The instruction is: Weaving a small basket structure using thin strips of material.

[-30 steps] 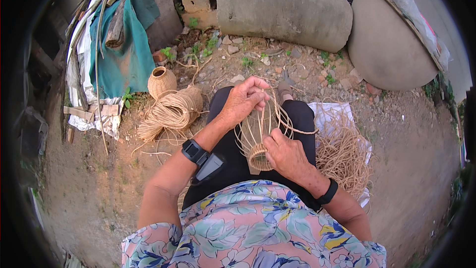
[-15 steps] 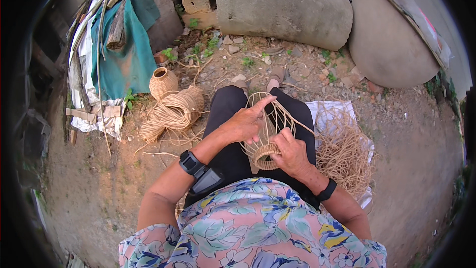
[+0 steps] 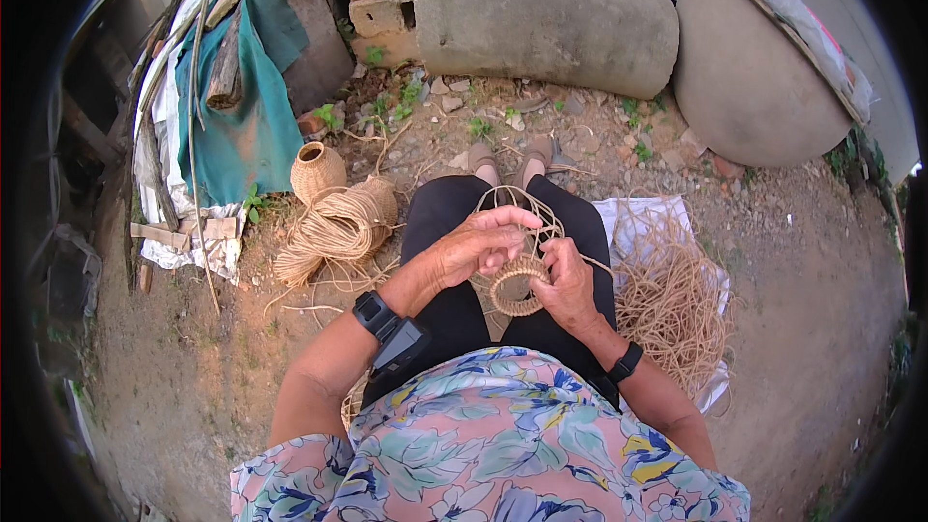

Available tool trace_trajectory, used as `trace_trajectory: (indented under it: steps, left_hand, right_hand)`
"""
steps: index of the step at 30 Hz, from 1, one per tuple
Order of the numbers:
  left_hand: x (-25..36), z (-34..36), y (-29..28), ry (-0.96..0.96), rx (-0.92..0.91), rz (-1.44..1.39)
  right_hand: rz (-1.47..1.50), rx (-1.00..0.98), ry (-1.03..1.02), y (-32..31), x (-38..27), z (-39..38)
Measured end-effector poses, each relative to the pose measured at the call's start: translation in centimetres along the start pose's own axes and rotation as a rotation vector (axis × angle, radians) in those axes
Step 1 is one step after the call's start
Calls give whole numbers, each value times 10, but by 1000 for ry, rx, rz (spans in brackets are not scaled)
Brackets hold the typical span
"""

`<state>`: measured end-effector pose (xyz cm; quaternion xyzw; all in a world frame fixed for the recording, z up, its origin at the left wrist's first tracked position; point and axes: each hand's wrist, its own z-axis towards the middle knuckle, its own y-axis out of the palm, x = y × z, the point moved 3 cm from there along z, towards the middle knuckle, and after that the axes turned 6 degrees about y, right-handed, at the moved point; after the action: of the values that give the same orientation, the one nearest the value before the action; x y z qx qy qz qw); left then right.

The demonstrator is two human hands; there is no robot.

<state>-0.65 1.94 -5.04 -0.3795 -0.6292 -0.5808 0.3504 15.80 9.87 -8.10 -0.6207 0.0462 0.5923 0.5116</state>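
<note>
While the person sits on the dirt with legs stretched out, both hands meet over the lap on a small woven ring [image 3: 517, 288] of tan cord. Their left hand [image 3: 478, 246] has its fingers curled together, pinching strands that loop up from the ring toward the knees. Their right hand [image 3: 565, 280] is closed around the ring's right edge, thumb and fingers clamped on the coil. Loose cord [image 3: 522, 208] arcs over the dark trousers just above both hands. To the person's left, on the ground, lies a bundle of coiled rope [image 3: 338, 227], touching a small woven vase [image 3: 317, 169] behind it. To the right, a heap of loose fibre [image 3: 672, 300] rests on a white sheet [image 3: 633, 217]. Each wrist carries a black band; the left one bears a bulkier device [image 3: 391, 329].
</note>
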Motion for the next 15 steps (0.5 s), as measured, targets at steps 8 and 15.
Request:
trace_trajectory:
  steps: [8,15]
  left_hand:
    - [-17,-38,-18,134,342,741]
    - [6,-15,-14,499,742,1142]
  right_hand:
    - [-237,-56,-252,1,-20,-3]
    - [-225,-14,-284,0,-20,1]
